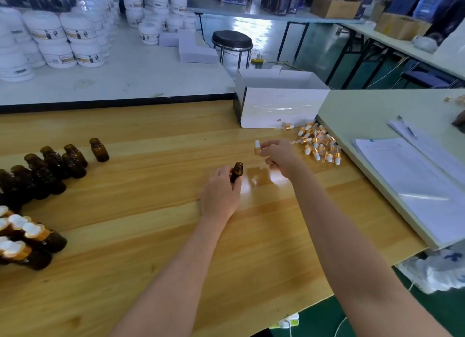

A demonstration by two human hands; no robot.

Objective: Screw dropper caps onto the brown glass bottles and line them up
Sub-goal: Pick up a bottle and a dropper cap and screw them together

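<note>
The left hand (221,193) grips an open brown glass bottle (237,172) upright on the wooden tabletop (151,236), near the middle. Its fingers (224,172) curl round the far side of the bottle and the thumb closes on the near side, so only the threaded neck and mouth stand clear. Just to the right and slightly higher, the right hand (279,158) pinches a dropper cap (257,146) between thumb and fingertips, with the white rubber bulb pointing left, towards the bottle. The cap is close to the bottle's mouth but not touching it. The glass tube seems to run back under the palm, though the hand hides most of it.

A loose heap of dropper caps (319,145), gold collars and white bulbs, lies behind the right hand at the tabletop's right edge. One stray dropper (286,127) lies apart from it, just in front of an open white cardboard box (279,102).

At the far left stands a cluster of uncapped brown bottles (50,168) in rough rows, one of them a little apart at the back. Nearer the left edge is a group of capped bottles (27,238), white bulbs up.

A pale table adjoins on the right, carrying printed papers (415,180) and a pen (407,128). Beyond are stacked white jars (63,34) and a black round stool (232,41).
</note>
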